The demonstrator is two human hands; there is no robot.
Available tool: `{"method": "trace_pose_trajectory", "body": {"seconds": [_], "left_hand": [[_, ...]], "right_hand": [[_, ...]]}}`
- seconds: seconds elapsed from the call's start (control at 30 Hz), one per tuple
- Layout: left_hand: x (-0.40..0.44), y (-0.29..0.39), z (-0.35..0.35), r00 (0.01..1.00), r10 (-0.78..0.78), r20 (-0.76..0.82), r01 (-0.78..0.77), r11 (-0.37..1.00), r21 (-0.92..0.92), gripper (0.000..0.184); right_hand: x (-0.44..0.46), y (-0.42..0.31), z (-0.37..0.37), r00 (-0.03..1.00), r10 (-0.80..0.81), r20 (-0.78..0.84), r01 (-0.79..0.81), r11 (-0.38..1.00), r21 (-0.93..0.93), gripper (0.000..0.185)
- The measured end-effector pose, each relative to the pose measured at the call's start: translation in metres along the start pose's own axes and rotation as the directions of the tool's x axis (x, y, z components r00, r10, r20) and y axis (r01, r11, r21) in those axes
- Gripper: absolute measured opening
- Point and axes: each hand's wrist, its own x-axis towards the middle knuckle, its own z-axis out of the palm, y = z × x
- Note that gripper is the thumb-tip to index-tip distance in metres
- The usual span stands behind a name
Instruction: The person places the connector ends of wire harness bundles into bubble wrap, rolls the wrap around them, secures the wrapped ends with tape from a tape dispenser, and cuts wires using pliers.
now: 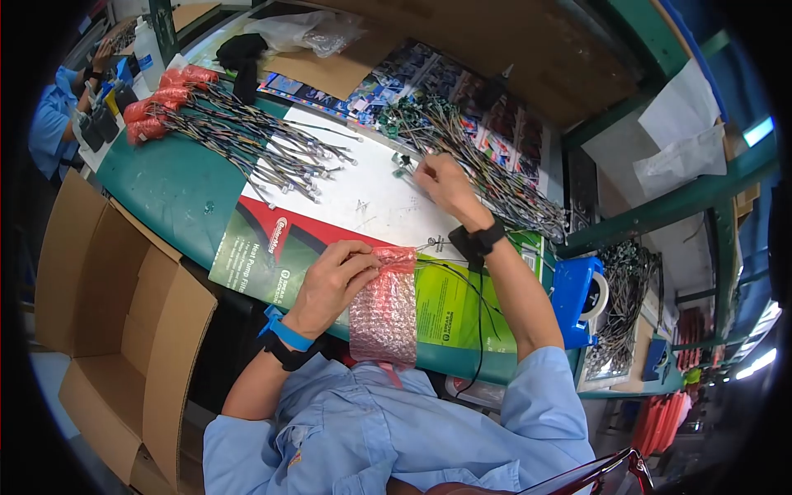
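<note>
My left hand (pixel 334 276) has its fingers curled together on the top edge of a sheet of pink bubble wrap (pixel 382 318), which hangs over the table's front edge toward my shirt. Black wires (pixel 458 268) come out at the right of the wrap, and one loops down past the table edge. Further up, my right hand (pixel 450 188) is closed in a pinch at the end of a cable with a dark green connector (pixel 403 163); the fingers partly hide it. A pile of loose cables (pixel 487 169) with green ends lies just beyond that hand.
Several cable bundles (pixel 264 140) with red bubble-wrapped ends (pixel 169 99) lie at the left. An open cardboard box (pixel 124 330) stands front left. A blue tape dispenser (pixel 573 301) is at the right edge. Another person's blue sleeve (pixel 54 124) shows far left.
</note>
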Motion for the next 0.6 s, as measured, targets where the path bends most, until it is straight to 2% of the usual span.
{"method": "trace_pose_trajectory", "body": {"seconds": [0.03,0.1,0.13,0.2,0.23,0.3,0.33,0.4,0.43,0.47,0.5,0.53,0.57,0.6], "left_hand": [[0.000,0.000,0.000,1.000,0.006,-0.001,-0.006,1.000,0.004,0.018],[0.000,0.000,-0.001,1.000,0.022,0.005,-0.022,1.000,0.013,0.018],[0.000,-0.001,-0.001,0.999,0.040,0.014,-0.040,0.999,0.026,0.019],[0.000,-0.001,0.000,0.999,0.046,0.012,-0.046,0.998,0.030,0.018],[0.000,-0.001,0.000,0.999,0.047,0.009,-0.047,0.998,0.035,0.018],[0.000,-0.003,0.001,0.998,0.064,0.008,-0.064,0.997,0.047,0.019],[-0.001,-0.004,0.001,0.997,0.073,0.004,-0.073,0.996,0.059,0.019],[-0.002,-0.002,0.001,0.999,0.042,0.009,-0.042,0.998,0.046,0.020],[-0.002,-0.001,0.001,1.000,0.018,0.012,-0.018,0.999,0.031,0.022],[-0.002,-0.002,0.000,1.000,0.017,0.020,-0.018,1.000,0.015,0.026],[-0.002,-0.002,0.000,1.000,0.002,0.021,-0.002,1.000,0.022,0.026],[-0.001,-0.003,0.000,1.000,0.006,0.019,-0.007,1.000,0.029,0.028],[-0.001,-0.003,0.000,1.000,0.014,0.017,-0.015,0.999,0.033,0.030],[0.000,0.000,-0.001,1.000,-0.005,0.027,0.004,0.999,0.034,0.033]], "right_hand": [[-0.003,-0.004,-0.007,1.000,-0.002,0.002,0.002,1.000,-0.003,0.015],[-0.017,-0.017,-0.021,0.983,0.166,0.078,-0.184,0.894,0.408,0.015],[-0.023,-0.025,-0.029,0.983,0.167,0.075,-0.183,0.895,0.407,0.015],[-0.037,-0.041,-0.045,0.946,0.282,0.160,-0.314,0.670,0.673,0.017],[-0.044,-0.047,-0.055,0.943,0.299,0.145,-0.316,0.674,0.668,0.015],[-0.055,-0.057,-0.073,0.970,0.214,-0.113,-0.130,0.854,0.503,0.013],[-0.060,-0.058,-0.081,0.933,0.131,-0.336,0.017,0.914,0.404,0.009],[-0.074,-0.094,-0.118,0.761,-0.053,-0.647,0.111,0.993,0.049,0.005],[-0.081,-0.100,-0.136,0.659,-0.272,-0.702,0.144,0.961,-0.238,0.009],[-0.091,-0.111,-0.149,0.559,-0.395,-0.729,0.133,0.911,-0.391,0.012],[-0.105,-0.129,-0.162,0.517,-0.479,-0.709,0.023,0.836,-0.548,0.014],[-0.118,-0.144,-0.167,0.497,-0.477,-0.725,-0.062,0.813,-0.578,0.016],[-0.124,-0.154,-0.165,0.475,-0.503,-0.723,-0.061,0.800,-0.597,0.031],[-0.129,-0.156,-0.155,0.502,-0.472,-0.725,-0.029,0.828,-0.559,0.030]]}}
